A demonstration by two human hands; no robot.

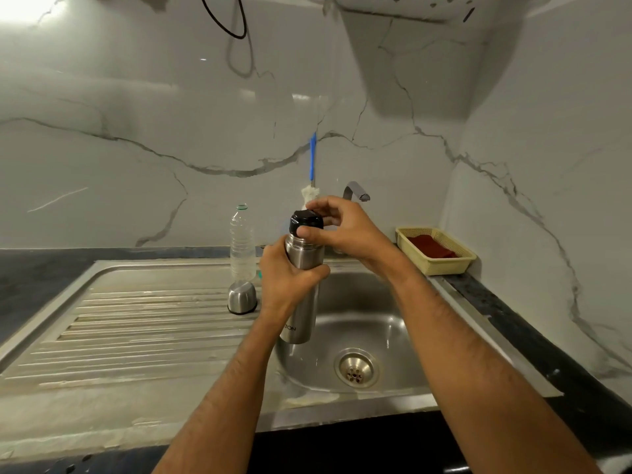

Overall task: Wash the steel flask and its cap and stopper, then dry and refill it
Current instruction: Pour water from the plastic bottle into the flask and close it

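Observation:
My left hand (285, 280) grips the steel flask (302, 254) around its middle and holds it upright over the left part of the sink basin (383, 323). My right hand (337, 222) pinches the black stopper (305, 221) sitting in the flask's mouth, fingers and thumb curled round it. The steel cap (242, 297) stands upside down on the draining board (136, 323), just left of my left hand.
A clear plastic water bottle (242, 244) stands behind the cap. A blue-handled bottle brush (312, 172) leans on the marble wall beside the tap (357, 191). A yellow basket (444, 265) with a red cloth (431, 246) sits right of the sink. The drain (356, 369) lies below the flask.

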